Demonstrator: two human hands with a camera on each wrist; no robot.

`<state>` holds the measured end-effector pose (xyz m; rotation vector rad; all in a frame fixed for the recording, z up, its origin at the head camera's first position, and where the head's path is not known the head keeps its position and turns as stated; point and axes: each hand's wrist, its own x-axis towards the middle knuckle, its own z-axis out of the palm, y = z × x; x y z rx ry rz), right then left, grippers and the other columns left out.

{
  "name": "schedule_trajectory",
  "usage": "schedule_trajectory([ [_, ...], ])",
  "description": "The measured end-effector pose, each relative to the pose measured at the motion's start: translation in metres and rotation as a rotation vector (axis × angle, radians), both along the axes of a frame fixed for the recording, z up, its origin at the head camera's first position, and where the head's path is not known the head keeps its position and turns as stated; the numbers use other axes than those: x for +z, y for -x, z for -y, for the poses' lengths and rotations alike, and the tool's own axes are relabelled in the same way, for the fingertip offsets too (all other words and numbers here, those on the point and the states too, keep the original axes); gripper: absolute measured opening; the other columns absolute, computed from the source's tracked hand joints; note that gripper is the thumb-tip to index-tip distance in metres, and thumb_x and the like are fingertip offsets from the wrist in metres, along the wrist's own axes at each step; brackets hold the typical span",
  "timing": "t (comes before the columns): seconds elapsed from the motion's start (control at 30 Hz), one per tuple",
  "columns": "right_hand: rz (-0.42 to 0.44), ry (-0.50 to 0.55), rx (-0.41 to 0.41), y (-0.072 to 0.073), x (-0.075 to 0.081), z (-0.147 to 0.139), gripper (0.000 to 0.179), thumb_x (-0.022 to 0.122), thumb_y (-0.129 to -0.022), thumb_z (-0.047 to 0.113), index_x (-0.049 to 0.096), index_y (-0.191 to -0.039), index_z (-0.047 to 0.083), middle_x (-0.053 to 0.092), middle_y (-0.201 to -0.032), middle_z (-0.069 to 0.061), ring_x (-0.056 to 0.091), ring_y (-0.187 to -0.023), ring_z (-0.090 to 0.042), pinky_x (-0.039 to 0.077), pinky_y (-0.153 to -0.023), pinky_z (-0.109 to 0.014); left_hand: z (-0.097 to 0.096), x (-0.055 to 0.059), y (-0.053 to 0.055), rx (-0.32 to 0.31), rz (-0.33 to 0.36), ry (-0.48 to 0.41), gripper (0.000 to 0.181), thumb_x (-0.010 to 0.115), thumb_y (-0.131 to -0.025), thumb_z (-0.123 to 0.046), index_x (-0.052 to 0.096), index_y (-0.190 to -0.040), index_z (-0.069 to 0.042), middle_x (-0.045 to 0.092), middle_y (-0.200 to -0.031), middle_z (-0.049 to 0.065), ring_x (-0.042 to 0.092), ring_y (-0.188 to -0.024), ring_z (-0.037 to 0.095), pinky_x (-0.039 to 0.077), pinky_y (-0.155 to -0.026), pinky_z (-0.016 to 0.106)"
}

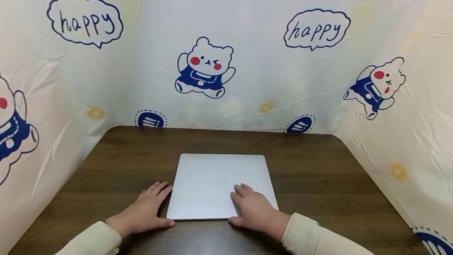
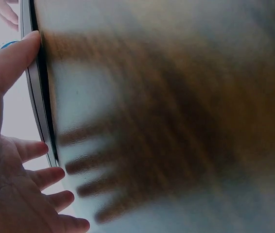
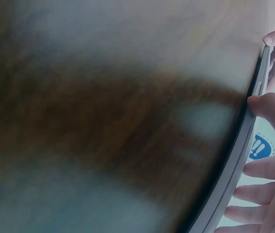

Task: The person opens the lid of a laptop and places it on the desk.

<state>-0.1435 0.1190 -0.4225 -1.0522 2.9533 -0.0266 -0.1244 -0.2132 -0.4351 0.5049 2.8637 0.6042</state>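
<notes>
Tabletop point(image 1: 315, 176) carries a closed silver laptop point(image 1: 209, 186), squarely before me | my right hand point(image 1: 257, 210) lies over its lid, fingers loosely apart, thumb point(image 1: 236, 220) at the front edge | my left hand point(image 1: 143, 211) spreads beside it, thumb near the corner | I judge light, even pressure best, both thumbs level along that edge.

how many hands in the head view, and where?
2. The left hand is at the left edge of the closed laptop, by the near corner; the right hand is over its near-right part. Both show plainly.
</notes>
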Motion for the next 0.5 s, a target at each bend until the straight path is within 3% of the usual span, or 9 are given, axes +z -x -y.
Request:
schedule_trajectory([
  [0.5, -0.055, -0.030, 0.044, 0.0031, -0.0006, -0.0023, 0.064, 0.066, -0.083, 0.056, 0.064, -0.125, 0.007, 0.057, -0.133, -0.013, 0.054, -0.123, -0.032, 0.053, -0.087, -0.039, 0.0001, 0.0004, -0.0018, -0.008, 0.006, -0.009, 0.103, 0.074, -0.070, -0.064, 0.041, -0.143, 0.001, 0.037, -0.147, 0.025, 0.027, -0.137, 0.049, 0.023, -0.097, 0.075],
])
